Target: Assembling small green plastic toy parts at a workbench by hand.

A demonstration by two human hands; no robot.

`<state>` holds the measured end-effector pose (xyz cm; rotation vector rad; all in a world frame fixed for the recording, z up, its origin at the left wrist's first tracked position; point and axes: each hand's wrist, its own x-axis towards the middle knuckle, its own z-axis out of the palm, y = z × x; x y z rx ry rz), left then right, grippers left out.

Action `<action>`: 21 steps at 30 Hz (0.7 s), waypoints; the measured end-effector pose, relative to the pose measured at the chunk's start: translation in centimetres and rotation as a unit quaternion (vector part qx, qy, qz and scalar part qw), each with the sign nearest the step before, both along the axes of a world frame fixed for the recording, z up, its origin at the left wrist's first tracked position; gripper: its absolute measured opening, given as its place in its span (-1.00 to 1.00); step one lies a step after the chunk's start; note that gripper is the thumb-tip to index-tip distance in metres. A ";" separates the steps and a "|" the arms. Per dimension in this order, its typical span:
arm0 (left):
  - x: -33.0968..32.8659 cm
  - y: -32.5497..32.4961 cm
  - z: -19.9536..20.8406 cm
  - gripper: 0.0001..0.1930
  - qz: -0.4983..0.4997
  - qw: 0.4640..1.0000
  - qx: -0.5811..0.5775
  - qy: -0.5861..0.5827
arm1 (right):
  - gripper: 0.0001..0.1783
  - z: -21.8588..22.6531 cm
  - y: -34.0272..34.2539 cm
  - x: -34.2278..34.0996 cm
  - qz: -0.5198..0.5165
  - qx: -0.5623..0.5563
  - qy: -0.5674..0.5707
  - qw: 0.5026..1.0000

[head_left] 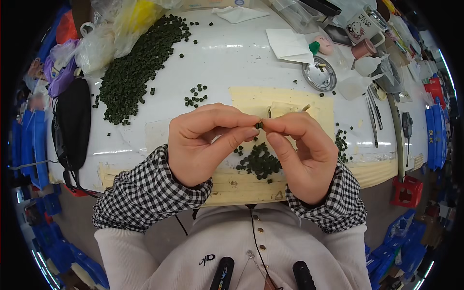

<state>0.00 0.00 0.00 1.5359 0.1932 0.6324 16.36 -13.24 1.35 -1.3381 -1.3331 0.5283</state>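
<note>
Dark green bit (259, 125): tiny, and held up between the left hand (200, 140) and the right hand (311, 157).
What could go wrong: I think it could pop away if the fingertips press too hard, or if one slips off its edge.
If it drops: it could get lost in the small pile (259, 162) near the hands, because those bits look so much like it.
Where it sits: right at the tips of the left thumb and pointing finger, facing the right pointing finger.
Left fingers: thumb and pointing finger are pinched on the bit.
Right fingers: the pointing finger's tip is right by the bit, with the thumb just below. I cannot tell if they grip it.
Under the hands: a pale yellow sheet (246, 99) on the white table (212, 63).
Past the left hand: a little bunch (195, 95) of bits, then a big heap (137, 70) beside plastic bags (99, 48).
Past the right hand: tweezers (372, 116) and a round metal dish (313, 83).
</note>
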 end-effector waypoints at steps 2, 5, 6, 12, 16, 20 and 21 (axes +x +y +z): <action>0.1 -0.1 0.1 -0.74 0.010 1.000 -0.012 -0.005 | -0.66 0.0 0.2 -0.1 0.001 0.013 -0.009 1.000; 0.5 -1.0 0.6 -0.78 0.057 0.994 -0.098 -0.002 | -0.66 0.4 0.0 -0.3 0.015 -0.007 0.006 1.000; 0.5 -0.9 0.6 -0.78 0.053 0.994 -0.095 0.001 | -0.65 0.4 -0.1 -0.3 0.015 -0.010 0.005 1.000; 0.4 -0.7 0.7 -0.81 0.060 0.995 -0.082 0.016 | -0.65 0.4 -0.1 -0.4 0.015 -0.020 0.014 1.000; 0.5 -0.7 0.7 -0.81 0.068 0.996 -0.054 0.014 | -0.66 0.4 -0.1 -0.5 0.012 -0.022 0.012 1.000; 0.5 -0.6 0.6 -0.80 0.074 0.997 -0.009 0.013 | -0.66 0.2 -0.1 -0.4 0.013 -0.020 0.009 1.000; 0.5 -0.5 0.6 -0.79 0.075 0.997 0.002 0.012 | -0.66 0.3 -0.1 -0.4 0.014 -0.021 0.008 1.000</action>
